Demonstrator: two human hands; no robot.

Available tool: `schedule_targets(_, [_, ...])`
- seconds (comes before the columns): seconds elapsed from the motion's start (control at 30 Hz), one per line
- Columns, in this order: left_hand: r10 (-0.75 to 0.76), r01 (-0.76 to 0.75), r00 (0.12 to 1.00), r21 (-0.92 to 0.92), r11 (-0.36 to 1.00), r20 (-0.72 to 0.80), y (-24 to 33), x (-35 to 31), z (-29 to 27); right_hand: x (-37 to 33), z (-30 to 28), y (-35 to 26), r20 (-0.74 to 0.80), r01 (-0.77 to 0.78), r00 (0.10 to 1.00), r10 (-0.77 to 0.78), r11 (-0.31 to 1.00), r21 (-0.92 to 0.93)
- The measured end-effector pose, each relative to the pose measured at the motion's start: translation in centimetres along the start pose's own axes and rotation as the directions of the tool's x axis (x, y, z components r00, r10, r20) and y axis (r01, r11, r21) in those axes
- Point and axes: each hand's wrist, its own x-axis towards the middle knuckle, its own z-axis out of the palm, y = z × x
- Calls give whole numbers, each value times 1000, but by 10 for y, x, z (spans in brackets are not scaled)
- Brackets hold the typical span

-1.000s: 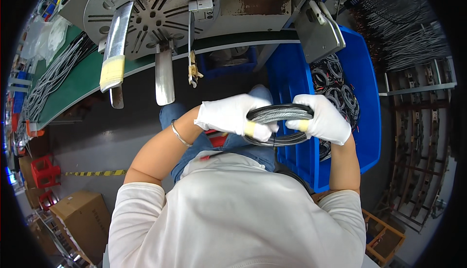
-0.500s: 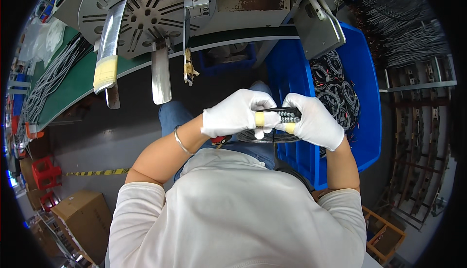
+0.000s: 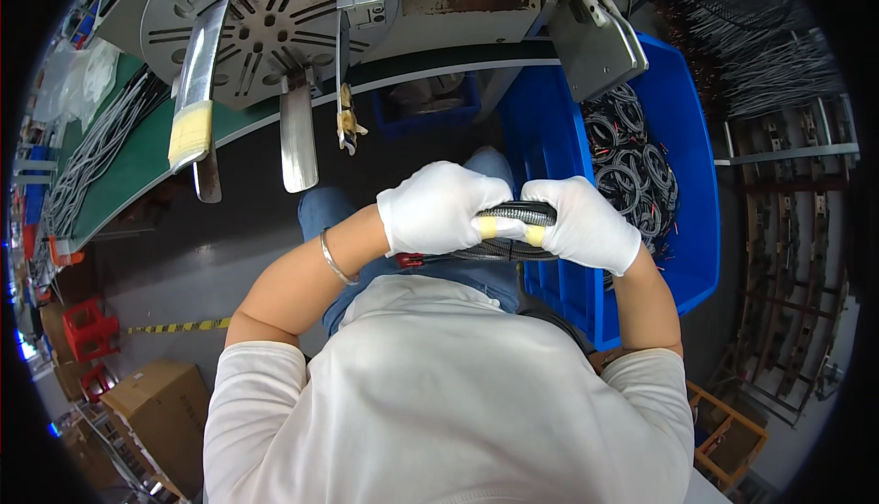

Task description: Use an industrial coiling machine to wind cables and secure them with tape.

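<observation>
A coil of dark grey cable (image 3: 529, 215) lies between my hands, above my lap. My left hand (image 3: 441, 209), in a white glove with a yellow band at a fingertip, is closed round the coil's left side. On the right side my right hand (image 3: 586, 225), gloved the same way, grips the coil too. The two hands nearly meet, with the banded fingertips below the top strands. More of the coil hangs under the fingers, partly hidden by them. Red plug-like ends (image 3: 411, 260) show beneath my left wrist.
A blue bin (image 3: 600, 229) with several cable coils (image 3: 632, 161) stands at the right. Ahead is a slotted metal disc (image 3: 265, 42) with flat arms (image 3: 298, 142) jutting toward me. Loose grey cables (image 3: 87, 161) lie on the green bench at the left. A cardboard box (image 3: 160, 422) stands behind left.
Both hands have closed further round the coil, and the fingers have curled in. The gap between them has narrowed. The view has shifted slightly.
</observation>
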Motion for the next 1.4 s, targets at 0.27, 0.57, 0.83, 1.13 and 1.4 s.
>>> schedule_targets(0.27, [-111, 33, 991, -683, 729, -71, -10, 2, 22, 1, 11, 9, -171, 176, 967, -188, 981, -83])
schedule_targets(0.57, [-201, 175, 977, -809, 561, 72, -23, -8, 10, -5, -1, 10, -103, 10, 995, 14, 974, 226])
schedule_targets(0.83, [177, -279, 776, -78, 957, -605, -5, 3, 26, -2, 6, 7, -224, 162, 960, -167, 986, -43])
schedule_targets(1.13, [164, -106, 943, 208, 972, -290, 4, 5, 4, -4, -1, 6, -128, 116, 983, -135, 983, -146])
schedule_targets(1.4, [-58, 0, 980, -296, 955, -189, -7, -2, 9, -4, -10, 10, -42, 68, 997, -63, 989, 133])
